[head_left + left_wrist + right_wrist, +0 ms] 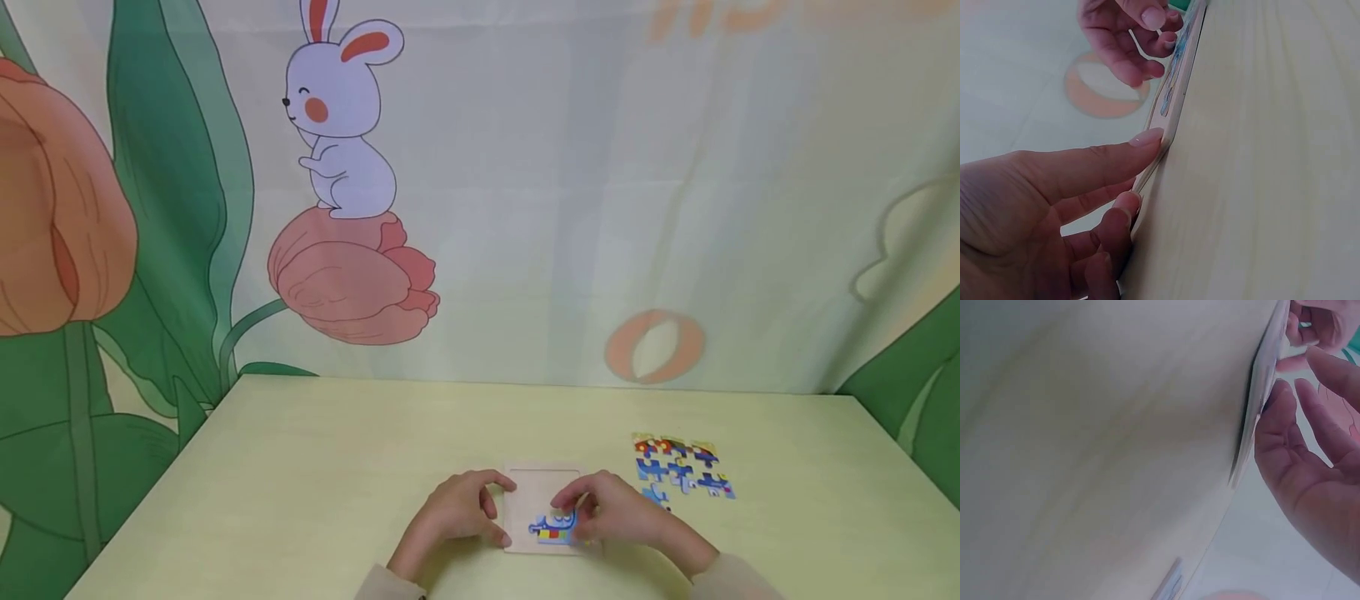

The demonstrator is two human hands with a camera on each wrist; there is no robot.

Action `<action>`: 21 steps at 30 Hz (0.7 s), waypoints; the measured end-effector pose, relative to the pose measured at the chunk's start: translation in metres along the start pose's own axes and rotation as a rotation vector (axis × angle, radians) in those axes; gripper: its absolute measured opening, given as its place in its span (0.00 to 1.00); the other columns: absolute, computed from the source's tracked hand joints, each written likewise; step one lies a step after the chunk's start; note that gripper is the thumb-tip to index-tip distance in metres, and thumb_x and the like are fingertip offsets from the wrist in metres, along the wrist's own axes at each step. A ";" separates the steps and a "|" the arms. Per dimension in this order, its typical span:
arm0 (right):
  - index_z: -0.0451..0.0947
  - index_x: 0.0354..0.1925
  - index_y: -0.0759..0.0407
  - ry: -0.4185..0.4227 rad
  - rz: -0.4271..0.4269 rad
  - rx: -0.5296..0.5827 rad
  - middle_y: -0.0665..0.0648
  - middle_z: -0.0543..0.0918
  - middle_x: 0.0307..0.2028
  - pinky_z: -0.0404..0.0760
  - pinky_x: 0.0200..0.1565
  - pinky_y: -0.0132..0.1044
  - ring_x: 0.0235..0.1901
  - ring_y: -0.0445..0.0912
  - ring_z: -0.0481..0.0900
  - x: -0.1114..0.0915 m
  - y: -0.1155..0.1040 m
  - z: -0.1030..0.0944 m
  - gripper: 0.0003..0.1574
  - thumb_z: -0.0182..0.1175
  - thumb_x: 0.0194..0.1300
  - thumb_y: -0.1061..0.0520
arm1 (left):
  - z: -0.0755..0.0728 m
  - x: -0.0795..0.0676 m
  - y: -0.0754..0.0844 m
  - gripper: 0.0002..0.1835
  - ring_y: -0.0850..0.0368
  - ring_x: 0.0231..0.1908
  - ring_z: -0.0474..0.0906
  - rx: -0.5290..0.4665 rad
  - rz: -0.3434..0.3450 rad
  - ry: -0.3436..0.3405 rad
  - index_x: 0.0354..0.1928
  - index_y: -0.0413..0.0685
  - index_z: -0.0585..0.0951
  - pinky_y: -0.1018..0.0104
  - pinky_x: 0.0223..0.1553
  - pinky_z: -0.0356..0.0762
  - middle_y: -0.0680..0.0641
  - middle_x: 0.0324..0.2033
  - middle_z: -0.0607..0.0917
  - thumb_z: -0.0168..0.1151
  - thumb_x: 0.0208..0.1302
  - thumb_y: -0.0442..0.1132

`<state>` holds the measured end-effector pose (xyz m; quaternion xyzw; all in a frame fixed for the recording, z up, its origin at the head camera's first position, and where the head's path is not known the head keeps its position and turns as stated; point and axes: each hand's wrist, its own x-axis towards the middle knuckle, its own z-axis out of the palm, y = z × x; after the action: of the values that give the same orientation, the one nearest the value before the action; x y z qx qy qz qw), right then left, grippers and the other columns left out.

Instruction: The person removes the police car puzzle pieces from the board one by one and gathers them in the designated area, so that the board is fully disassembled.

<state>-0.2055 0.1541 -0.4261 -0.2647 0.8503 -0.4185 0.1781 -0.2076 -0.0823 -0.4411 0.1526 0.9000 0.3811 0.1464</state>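
A shallow wooden puzzle tray (pixel 521 508) lies on the table, with a few joined jigsaw pieces (pixel 553 534) in its near right part, showing a blue figure and coloured blocks. My left hand (pixel 461 506) holds the tray's left edge, thumb at the near corner and index finger near the far one. Over the pieces is my right hand (pixel 618 510), its fingers loosely bent. In the right wrist view the thumb of the right hand (pixel 1307 469) touches the tray's surface, while the other fingers stay apart from it. Part of the picture is hidden under this hand.
Several loose jigsaw pieces (pixel 678 468) lie in rough rows to the right of the tray, beyond the right hand. The pale wooden table (pixel 322 467) ends at a hanging cloth (pixel 517 250) printed with a rabbit and flowers.
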 end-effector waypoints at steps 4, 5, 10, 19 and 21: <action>0.79 0.40 0.67 0.001 -0.014 -0.051 0.55 0.80 0.34 0.69 0.25 0.28 0.21 0.37 0.69 0.003 -0.002 0.005 0.20 0.66 0.43 0.70 | -0.001 0.000 0.000 0.30 0.59 0.20 0.67 0.000 0.004 -0.001 0.46 0.54 0.79 0.67 0.25 0.61 0.53 0.20 0.76 0.77 0.33 0.38; 0.79 0.39 0.67 0.004 -0.014 -0.065 0.54 0.80 0.33 0.69 0.25 0.28 0.21 0.37 0.69 0.004 -0.002 0.007 0.20 0.66 0.43 0.70 | -0.001 0.000 0.000 0.30 0.59 0.20 0.67 0.000 0.005 -0.001 0.46 0.54 0.79 0.67 0.25 0.61 0.53 0.20 0.76 0.77 0.34 0.38; 0.79 0.38 0.66 0.023 -0.028 -0.147 0.52 0.78 0.31 0.70 0.27 0.29 0.24 0.39 0.69 0.007 -0.004 0.012 0.19 0.66 0.41 0.69 | -0.001 -0.001 0.000 0.30 0.59 0.20 0.67 -0.002 0.004 -0.001 0.46 0.54 0.79 0.67 0.25 0.62 0.54 0.20 0.76 0.77 0.34 0.38; 0.80 0.35 0.66 0.040 -0.057 -0.227 0.51 0.78 0.29 0.72 0.29 0.29 0.25 0.40 0.70 0.009 -0.009 0.017 0.17 0.65 0.39 0.70 | -0.002 -0.001 0.001 0.30 0.59 0.20 0.67 -0.002 -0.002 -0.010 0.47 0.54 0.79 0.67 0.25 0.62 0.53 0.21 0.76 0.77 0.34 0.38; 0.80 0.34 0.66 0.040 -0.048 -0.234 0.51 0.78 0.29 0.72 0.30 0.29 0.26 0.40 0.70 0.009 -0.011 0.017 0.16 0.65 0.40 0.70 | -0.003 -0.001 0.002 0.31 0.59 0.21 0.68 -0.001 -0.002 -0.010 0.47 0.54 0.79 0.67 0.25 0.62 0.53 0.21 0.76 0.77 0.34 0.38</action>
<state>-0.2001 0.1329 -0.4282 -0.2954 0.8902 -0.3257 0.1188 -0.2079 -0.0832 -0.4378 0.1537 0.8992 0.3806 0.1514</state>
